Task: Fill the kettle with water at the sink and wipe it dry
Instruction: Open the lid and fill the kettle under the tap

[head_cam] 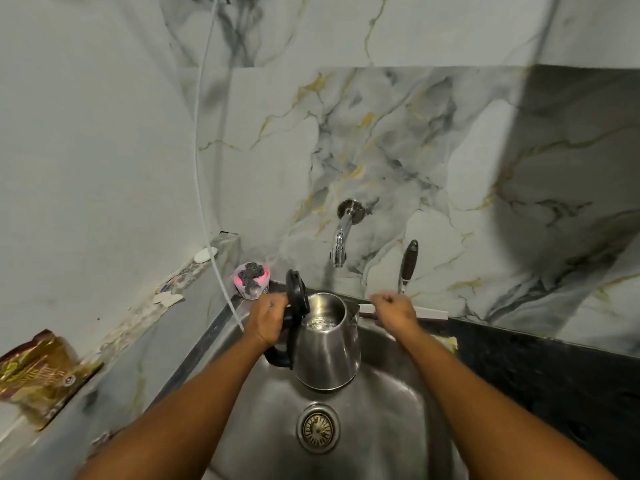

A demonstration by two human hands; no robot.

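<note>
Two hands over one steel sink (388,403). Item: steel kettle (327,351), upright, held above the basin just below and in front of the wall tap (341,244); black lid (296,296) hinged open and standing upright; a little water visible inside. Left hand (268,320): grip wrapped around the kettle's black handle (282,355). Right hand (394,311): grip curled into a loose fist, pinching nothing, beside the spout near the sink's back rim. Drain strainer (318,428) below the kettle. Pink tub with a scouring pad (252,280) at the back left corner. Dark bench (554,372) to the right.
</note>
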